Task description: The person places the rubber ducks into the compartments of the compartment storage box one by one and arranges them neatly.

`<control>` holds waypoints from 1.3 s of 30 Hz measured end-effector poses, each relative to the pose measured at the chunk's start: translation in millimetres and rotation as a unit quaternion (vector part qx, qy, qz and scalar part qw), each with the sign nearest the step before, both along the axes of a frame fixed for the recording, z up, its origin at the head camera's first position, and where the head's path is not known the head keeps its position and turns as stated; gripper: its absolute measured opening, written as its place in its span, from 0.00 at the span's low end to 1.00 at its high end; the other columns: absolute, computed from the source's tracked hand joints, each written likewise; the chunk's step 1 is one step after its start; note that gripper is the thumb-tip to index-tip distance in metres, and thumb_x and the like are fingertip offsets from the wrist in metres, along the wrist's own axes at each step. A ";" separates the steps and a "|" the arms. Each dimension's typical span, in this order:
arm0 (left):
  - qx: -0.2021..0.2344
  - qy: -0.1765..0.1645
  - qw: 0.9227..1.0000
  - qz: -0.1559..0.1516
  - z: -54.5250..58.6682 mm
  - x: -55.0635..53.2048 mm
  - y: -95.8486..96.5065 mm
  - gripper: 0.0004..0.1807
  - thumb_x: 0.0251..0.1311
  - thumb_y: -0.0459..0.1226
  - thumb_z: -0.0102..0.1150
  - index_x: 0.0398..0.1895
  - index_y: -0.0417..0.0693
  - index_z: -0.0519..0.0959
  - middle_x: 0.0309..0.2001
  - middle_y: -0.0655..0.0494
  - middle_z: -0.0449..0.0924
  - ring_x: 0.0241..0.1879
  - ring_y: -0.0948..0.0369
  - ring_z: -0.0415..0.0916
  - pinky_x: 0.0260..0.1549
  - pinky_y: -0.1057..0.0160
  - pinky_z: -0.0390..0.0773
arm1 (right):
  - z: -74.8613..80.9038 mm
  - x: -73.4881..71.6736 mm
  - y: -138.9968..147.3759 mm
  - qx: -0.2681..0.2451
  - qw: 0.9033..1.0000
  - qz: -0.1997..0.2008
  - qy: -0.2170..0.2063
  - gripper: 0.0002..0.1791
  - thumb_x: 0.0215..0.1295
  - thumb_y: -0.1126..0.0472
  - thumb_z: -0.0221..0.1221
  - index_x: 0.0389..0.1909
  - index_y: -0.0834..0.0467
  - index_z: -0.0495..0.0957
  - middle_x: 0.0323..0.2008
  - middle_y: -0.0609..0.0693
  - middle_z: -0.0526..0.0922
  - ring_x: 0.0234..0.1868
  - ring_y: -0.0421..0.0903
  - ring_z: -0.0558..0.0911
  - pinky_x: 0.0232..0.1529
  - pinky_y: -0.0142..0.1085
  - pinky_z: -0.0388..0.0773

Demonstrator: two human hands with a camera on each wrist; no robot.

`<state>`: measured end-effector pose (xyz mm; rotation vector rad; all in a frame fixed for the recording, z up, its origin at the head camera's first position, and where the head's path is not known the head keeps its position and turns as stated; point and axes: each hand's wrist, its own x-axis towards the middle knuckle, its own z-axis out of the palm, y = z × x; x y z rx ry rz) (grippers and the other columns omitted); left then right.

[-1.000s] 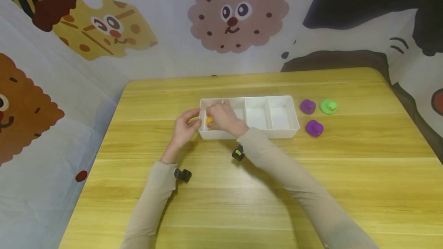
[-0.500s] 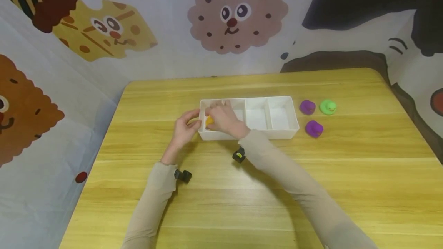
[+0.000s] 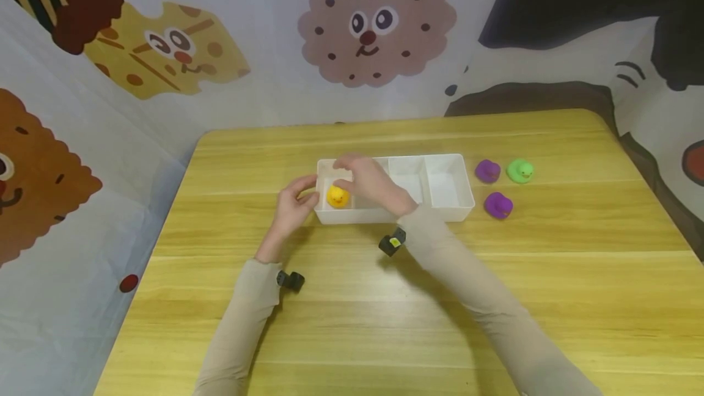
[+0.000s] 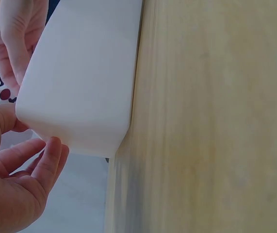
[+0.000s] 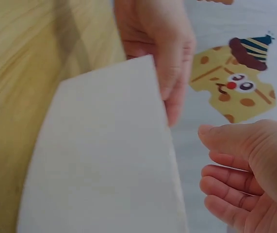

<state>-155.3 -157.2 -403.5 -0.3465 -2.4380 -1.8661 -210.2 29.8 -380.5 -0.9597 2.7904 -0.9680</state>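
Note:
A white divided box (image 3: 448, 214) stands on the table, and a yellow rubber duck (image 3: 338, 197) sits in its leftmost compartment. My left hand (image 3: 293, 205) rests its thumb and fingertips against the outside of the box's left end. The left wrist view has those fingers (image 4: 51, 158) on the end wall, loosely bent. Over the box's left part is my right hand (image 3: 371, 179), thumb and fingers spread apart just above and beside the duck. In the right wrist view the right hand (image 5: 254, 170) holds nothing, its fingers loosely curved beyond the rim.
To the right of the box are two purple ducks (image 3: 487, 171) (image 3: 498, 205) and a green duck (image 3: 520, 171). The wooden table (image 3: 352, 322) reaches back to a cloth backdrop (image 3: 264, 96) printed with cartoon food. Each wrist carries a small black camera (image 3: 392, 242).
My right hand has let go of the yellow duck and drawn up and to the right, leaving it in the leftmost compartment. The left hand stays at the box's end.

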 end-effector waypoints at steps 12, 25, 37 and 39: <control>-0.010 -0.010 1.000 0.013 0.0 1.1 1.6 0.20 0.57 0.19 0.51 0.55 0.19 0.67 0.55 0.24 0.67 0.56 0.36 0.67 0.54 0.48 0.73 | 12.7 -2.4 31.8 -0.074 0.997 -0.033 0.005 0.19 0.61 0.61 0.62 0.52 0.63 0.76 0.49 0.57 0.79 0.49 0.52 0.77 0.53 0.40 0.77; -0.006 -0.011 1.000 0.012 0.1 0.7 2.3 0.20 0.57 0.19 0.50 0.55 0.19 0.67 0.55 0.24 0.66 0.56 0.35 0.67 0.54 0.48 0.74 | 20.8 -0.5 68.0 -0.140 0.988 -0.058 0.019 0.17 0.59 0.64 0.63 0.49 0.66 0.77 0.48 0.59 0.79 0.49 0.54 0.78 0.54 0.45 0.77; -0.003 -0.011 1.000 0.012 1.5 1.4 2.6 0.20 0.57 0.19 0.50 0.55 0.18 0.67 0.55 0.24 0.66 0.57 0.35 0.66 0.54 0.47 0.73 | 26.1 3.0 114.5 -0.167 0.981 -0.097 0.024 0.17 0.58 0.68 0.63 0.47 0.69 0.76 0.46 0.64 0.80 0.48 0.58 0.78 0.54 0.48 0.76; -0.003 -0.012 1.000 0.012 1.6 1.4 2.5 0.20 0.57 0.19 0.50 0.55 0.18 0.67 0.55 0.25 0.66 0.57 0.36 0.66 0.54 0.48 0.73 | 26.9 4.6 123.6 -0.174 0.979 -0.103 0.027 0.16 0.57 0.69 0.63 0.46 0.69 0.76 0.45 0.65 0.80 0.47 0.58 0.78 0.54 0.49 0.76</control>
